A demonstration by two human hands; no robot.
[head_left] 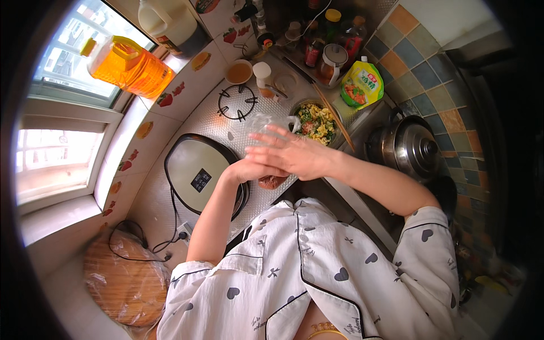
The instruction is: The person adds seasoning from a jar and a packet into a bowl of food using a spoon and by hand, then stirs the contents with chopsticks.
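My left hand point(258, 169) is curled around a clear plastic bag point(261, 123). The bag's top spreads out crumpled beyond my fingers. Under the left hand shows a reddish-brown lump point(272, 182), seemingly the bag's contents; its kind is unclear. Crossing over the left hand is my right hand point(289, 153), slightly blurred, fingers extended and a little apart. It hides the middle of the bag. Just past the right hand sits a bowl of chopped egg and greens point(316, 122), with pinkish bits on top. A pair of wooden chopsticks point(333, 114) rests across the bowl's right side.
An electric griddle point(204, 170) with a closed lid is left of my hands. Behind stand a gas burner grate point(238, 103), a small bowl of brown liquid point(239, 72) and a seasoning pouch point(362, 85). A lidded steel pot point(414, 144) is at right, an oil bottle point(131, 68) on the sill.
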